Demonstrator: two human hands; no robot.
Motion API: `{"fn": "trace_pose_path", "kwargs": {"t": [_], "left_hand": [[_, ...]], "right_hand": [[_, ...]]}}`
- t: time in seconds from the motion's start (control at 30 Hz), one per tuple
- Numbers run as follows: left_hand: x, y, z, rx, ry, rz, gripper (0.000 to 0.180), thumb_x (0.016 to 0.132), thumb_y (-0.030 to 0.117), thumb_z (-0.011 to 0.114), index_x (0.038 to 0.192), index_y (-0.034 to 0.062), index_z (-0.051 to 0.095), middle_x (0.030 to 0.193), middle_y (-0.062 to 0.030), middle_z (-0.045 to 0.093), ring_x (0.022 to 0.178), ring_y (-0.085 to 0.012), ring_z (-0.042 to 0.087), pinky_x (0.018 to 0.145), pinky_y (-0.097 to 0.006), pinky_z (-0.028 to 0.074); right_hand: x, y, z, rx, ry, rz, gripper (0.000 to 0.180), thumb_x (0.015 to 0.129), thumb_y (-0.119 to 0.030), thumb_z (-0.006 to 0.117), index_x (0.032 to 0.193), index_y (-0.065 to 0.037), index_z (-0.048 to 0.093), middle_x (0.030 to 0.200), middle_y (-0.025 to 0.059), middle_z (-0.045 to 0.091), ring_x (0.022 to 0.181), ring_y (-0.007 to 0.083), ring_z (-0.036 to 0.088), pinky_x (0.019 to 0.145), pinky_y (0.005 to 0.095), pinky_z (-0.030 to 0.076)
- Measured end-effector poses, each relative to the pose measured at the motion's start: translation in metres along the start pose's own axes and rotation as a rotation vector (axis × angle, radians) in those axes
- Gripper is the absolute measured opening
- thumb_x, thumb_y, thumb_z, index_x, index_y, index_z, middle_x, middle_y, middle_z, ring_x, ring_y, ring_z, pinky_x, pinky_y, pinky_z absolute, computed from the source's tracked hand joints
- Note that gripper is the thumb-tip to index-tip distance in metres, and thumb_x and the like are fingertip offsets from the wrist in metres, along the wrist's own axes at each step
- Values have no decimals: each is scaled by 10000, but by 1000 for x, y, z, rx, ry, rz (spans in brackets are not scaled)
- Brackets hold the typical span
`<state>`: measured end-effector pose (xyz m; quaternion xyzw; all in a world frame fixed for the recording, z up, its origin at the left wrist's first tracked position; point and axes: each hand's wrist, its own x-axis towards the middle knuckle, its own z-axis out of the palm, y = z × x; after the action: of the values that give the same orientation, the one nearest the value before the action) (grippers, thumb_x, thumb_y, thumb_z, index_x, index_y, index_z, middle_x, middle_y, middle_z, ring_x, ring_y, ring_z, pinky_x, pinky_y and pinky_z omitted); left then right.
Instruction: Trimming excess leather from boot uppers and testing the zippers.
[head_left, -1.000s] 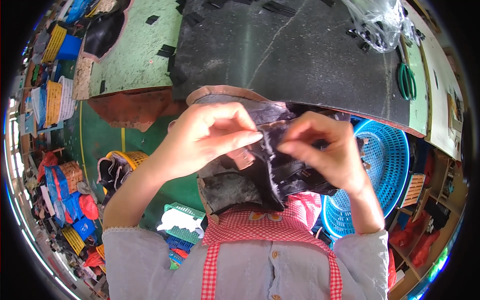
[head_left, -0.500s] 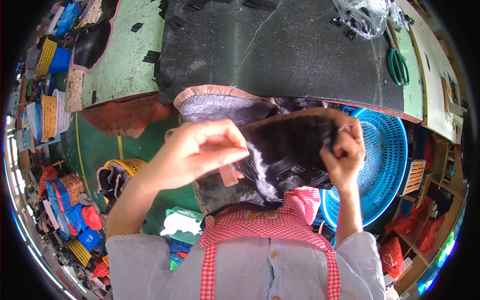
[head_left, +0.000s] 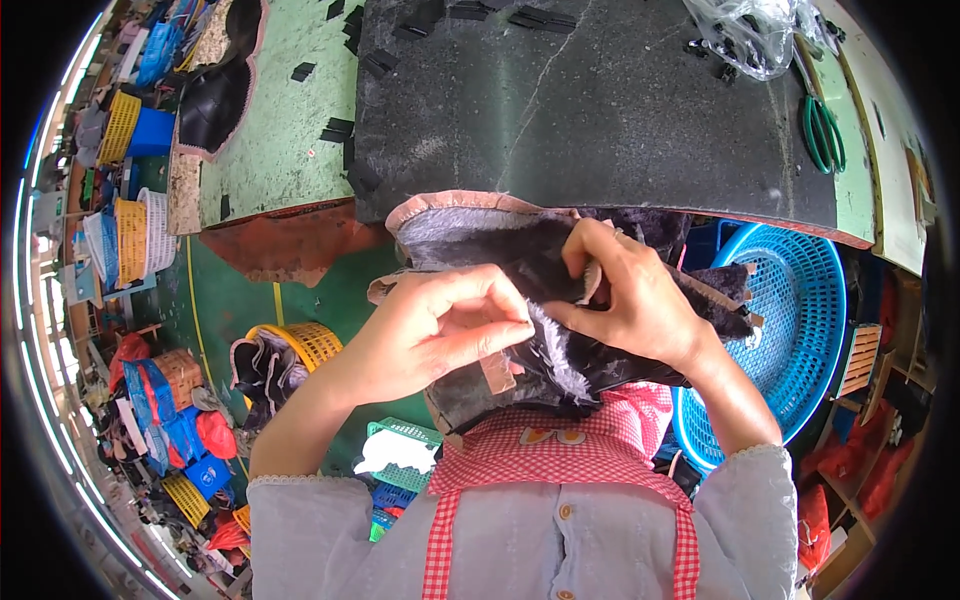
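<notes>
A bundle of black fur-lined pieces (head_left: pixel 560 345) with tan edges lies across my lap and against the bench edge. Its upper left piece shows grey fluffy lining (head_left: pixel 455 225) inside a tan rim. My left hand (head_left: pixel 440 330) is over the bundle's left side, thumb and forefinger pinched; whatever is between them is too small to make out. A tan tab (head_left: pixel 497 373) hangs just below those fingers. My right hand (head_left: pixel 635 305) bends over the middle of the bundle, its thumb and fingers closed on a tan-edged part of a black piece. Pale fur stands up between both hands.
Ahead is a dark-topped bench (head_left: pixel 600 110) with small black strips. Green-handled scissors (head_left: pixel 822 135) and a clear plastic bag (head_left: pixel 750 35) lie at its right. A blue basket (head_left: pixel 800 330) stands right; a yellow basket (head_left: pixel 312 343) and green basket (head_left: pixel 410 475) stand left.
My right hand has moved left from the far end of the black piece to near my left hand. The stretched-out piece is now bunched. My left hand keeps its pinch; the whole view has shifted slightly.
</notes>
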<state>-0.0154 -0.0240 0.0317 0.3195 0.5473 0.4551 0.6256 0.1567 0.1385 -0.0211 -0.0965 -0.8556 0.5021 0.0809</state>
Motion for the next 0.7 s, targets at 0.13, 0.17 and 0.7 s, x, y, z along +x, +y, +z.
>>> {"fn": "trace_pose_path", "kwargs": {"t": [0.13, 0.17, 0.7], "left_hand": [[12, -2, -3, -61, 25, -45, 52, 931, -43, 594, 976, -26, 575, 924, -81, 639, 745, -186, 704, 743, -337, 613], [14, 0, -2, -94, 45, -79, 68, 924, -44, 604, 984, -26, 578, 933, -81, 643, 764, -189, 707, 744, -329, 610], [25, 4, -3, -66, 78, -202, 144, 860, -38, 695, 998, -58, 659, 960, -122, 692, 856, -216, 720, 775, -322, 607]], "right_hand": [[-4, 0, -1, 134, 142, 105, 167, 835, -29, 574, 992, 12, 534, 896, 160, 587, 781, 334, 587, 731, 413, 483], [-5, -1, -4, 160, 119, 84, 176, 853, -15, 543, 1025, 20, 541, 863, 156, 582, 785, 337, 583, 738, 412, 482], [-24, -14, -4, 239, 128, 49, 130, 792, -38, 760, 860, 2, 657, 778, 104, 621, 616, 211, 585, 573, 318, 461]]}}
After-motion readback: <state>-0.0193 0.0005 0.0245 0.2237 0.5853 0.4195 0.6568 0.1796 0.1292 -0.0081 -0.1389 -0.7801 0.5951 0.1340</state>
